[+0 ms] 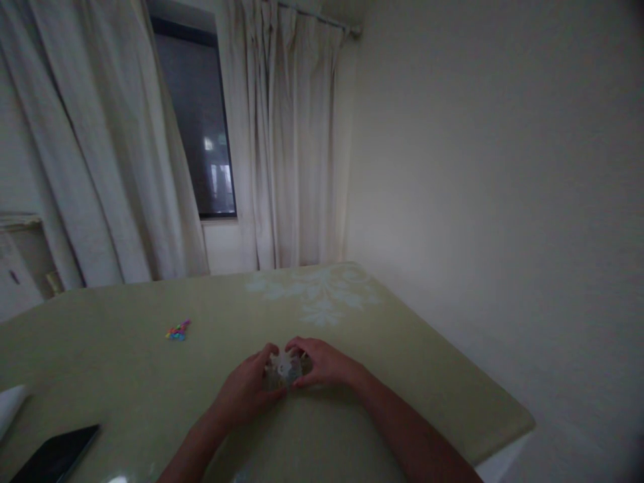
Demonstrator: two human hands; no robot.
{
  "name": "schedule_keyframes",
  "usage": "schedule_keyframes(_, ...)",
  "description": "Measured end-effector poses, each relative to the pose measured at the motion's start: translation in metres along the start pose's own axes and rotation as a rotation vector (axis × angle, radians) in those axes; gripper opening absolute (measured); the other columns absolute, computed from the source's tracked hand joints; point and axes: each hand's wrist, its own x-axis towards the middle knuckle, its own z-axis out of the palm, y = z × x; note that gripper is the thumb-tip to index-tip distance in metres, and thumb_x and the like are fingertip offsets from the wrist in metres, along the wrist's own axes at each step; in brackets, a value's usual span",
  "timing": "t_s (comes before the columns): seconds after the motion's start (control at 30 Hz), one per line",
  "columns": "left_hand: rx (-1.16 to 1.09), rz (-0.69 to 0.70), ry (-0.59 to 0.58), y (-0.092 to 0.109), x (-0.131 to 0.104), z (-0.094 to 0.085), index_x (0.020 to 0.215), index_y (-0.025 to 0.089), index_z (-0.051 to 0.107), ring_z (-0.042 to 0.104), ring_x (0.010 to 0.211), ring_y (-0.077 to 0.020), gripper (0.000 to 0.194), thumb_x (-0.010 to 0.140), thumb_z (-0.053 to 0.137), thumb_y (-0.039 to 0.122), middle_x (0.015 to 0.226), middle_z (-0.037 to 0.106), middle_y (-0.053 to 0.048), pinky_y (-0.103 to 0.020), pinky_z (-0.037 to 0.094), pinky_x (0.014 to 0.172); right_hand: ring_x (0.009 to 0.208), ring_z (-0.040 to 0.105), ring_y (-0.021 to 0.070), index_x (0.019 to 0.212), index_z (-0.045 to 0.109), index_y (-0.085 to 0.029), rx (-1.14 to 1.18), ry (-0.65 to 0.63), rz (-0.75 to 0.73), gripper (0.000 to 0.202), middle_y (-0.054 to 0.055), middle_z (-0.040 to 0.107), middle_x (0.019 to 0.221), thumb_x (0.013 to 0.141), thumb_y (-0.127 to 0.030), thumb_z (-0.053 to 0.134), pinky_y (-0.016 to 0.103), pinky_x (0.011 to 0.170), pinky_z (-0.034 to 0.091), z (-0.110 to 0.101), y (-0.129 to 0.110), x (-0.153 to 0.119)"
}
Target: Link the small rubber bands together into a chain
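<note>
Green worktop point(151, 389): good for steadying
Left hand point(247, 386): grip holds clear piece point(284, 367)
Right hand point(326, 364): holds it too, best gently

Place: home, I'd say; my feed shows a domestic-looking room
Curtains point(111, 147): long, pale, one side on a visible rod point(322, 18)
Window point(187, 100): dark pane, bright patches
Table point(135, 382): greenish top, white floral pattern
Wall point(477, 168): pale, plain

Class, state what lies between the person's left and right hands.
In the head view, a small translucent object lies between the left hand and right hand, fingers curled around its sides.
</note>
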Motion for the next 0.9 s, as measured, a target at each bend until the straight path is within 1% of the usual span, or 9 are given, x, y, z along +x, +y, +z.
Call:
schedule_keyframes(0.23,-0.003,0.025,-0.008,-0.004,0.000,0.002,0.126,0.024,0.048,0.069,0.084,-0.0198,0.053,0.079,0.068,0.038,0.111,0.072,-0.006,-0.026,0.044,0.070,0.107,0.068,0.0254,0.134,0.058,-0.027,0.019,-0.007,0.025,0.075,0.007,0.071,0.122,0.068,-0.034,0.093,0.033,0.090,0.052,0.000,-0.003,-0.002)
schedule_keyframes(0.3,-0.017,0.026,-0.019,-0.005,0.001,0.003,0.128,0.024,0.048,0.069,0.083,-0.0196,0.054,0.080,0.067,0.038,0.111,0.072,-0.006,-0.026,0.045,0.070,0.109,0.067,0.0261,0.134,0.059,-0.026,-0.001,0.000,0.025,0.074,0.008,0.070,0.123,0.068,-0.035,0.092,0.035,0.093,0.051,0.000,-0.005,-0.002)
schedule_keyframes(0.4,-0.032,-0.003,-0.008,-0.008,0.002,0.004,0.138,0.022,0.044,0.070,0.090,-0.0234,0.068,0.078,0.069,0.042,0.118,0.071,-0.010,-0.029,0.048,0.074,0.122,0.060,0.0281,0.128,0.064,-0.023,-0.029,0.043,-0.056,0.073,0.010,0.065,0.131,0.064,-0.038,0.094,0.039,0.105,0.045,-0.002,-0.004,0.000)
schedule_keyframes(0.5,-0.053,-0.027,0.011,-0.011,0.003,0.006,0.144,0.018,0.042,0.070,0.099,-0.0268,0.077,0.076,0.071,0.042,0.124,0.069,-0.013,-0.032,0.050,0.079,0.120,0.061,0.0256,0.128,0.065,-0.022,0.035,0.162,-0.074,0.071,0.009,0.065,0.130,0.065,-0.040,0.093,0.037,0.103,0.047,-0.011,0.007,0.001)
schedule_keyframes(0.57,-0.062,-0.021,0.000,-0.012,0.004,0.007,0.136,0.018,0.052,0.069,0.101,-0.0273,0.067,0.076,0.071,0.040,0.126,0.069,-0.013,-0.032,0.050,0.082,0.113,0.064,0.0246,0.127,0.065,-0.021,0.006,0.295,0.034,0.067,0.010,0.067,0.125,0.068,-0.039,0.091,0.037,0.099,0.049,-0.021,0.021,0.000)
schedule_keyframes(0.67,-0.055,0.003,-0.011,-0.012,0.005,0.007,0.125,0.020,0.062,0.068,0.102,-0.0267,0.053,0.076,0.071,0.039,0.125,0.069,-0.012,-0.032,0.050,0.084,0.115,0.063,0.0279,0.123,0.069,-0.018,-0.217,0.416,0.256,0.062,0.013,0.067,0.123,0.069,-0.037,0.090,0.042,0.102,0.047,-0.036,0.045,-0.006)
schedule_keyframes(0.73,-0.056,0.019,-0.006,-0.012,0.005,0.007,0.124,0.021,0.063,0.068,0.101,-0.0260,0.052,0.076,0.072,0.038,0.125,0.069,-0.011,-0.032,0.050,0.086,0.115,0.062,0.0298,0.119,0.071,-0.017,-0.333,0.400,0.375,0.057,0.014,0.068,0.121,0.070,-0.039,0.089,0.042,0.101,0.047,-0.042,0.058,-0.010)
schedule_keyframes(0.8,-0.051,0.025,-0.002,-0.011,0.005,0.008,0.124,0.021,0.063,0.068,0.101,-0.0258,0.051,0.077,0.071,0.039,0.125,0.068,-0.010,-0.033,0.049,0.087,0.112,0.063,0.0299,0.114,0.074,-0.017,-0.388,0.347,0.441,0.049,0.014,0.069,0.117,0.074,-0.042,0.086,0.041,0.099,0.047,-0.044,0.064,-0.013)
schedule_keyframes(0.9,-0.040,0.034,-0.005,-0.010,0.004,0.009,0.125,0.022,0.062,0.068,0.103,-0.0264,0.050,0.079,0.069,0.040,0.126,0.067,-0.010,-0.034,0.049,0.088,0.118,0.060,0.0308,0.117,0.074,-0.018,-0.425,0.341,0.434,0.048,0.015,0.066,0.125,0.076,-0.041,0.086,0.041,0.104,0.045,-0.041,0.060,-0.012)
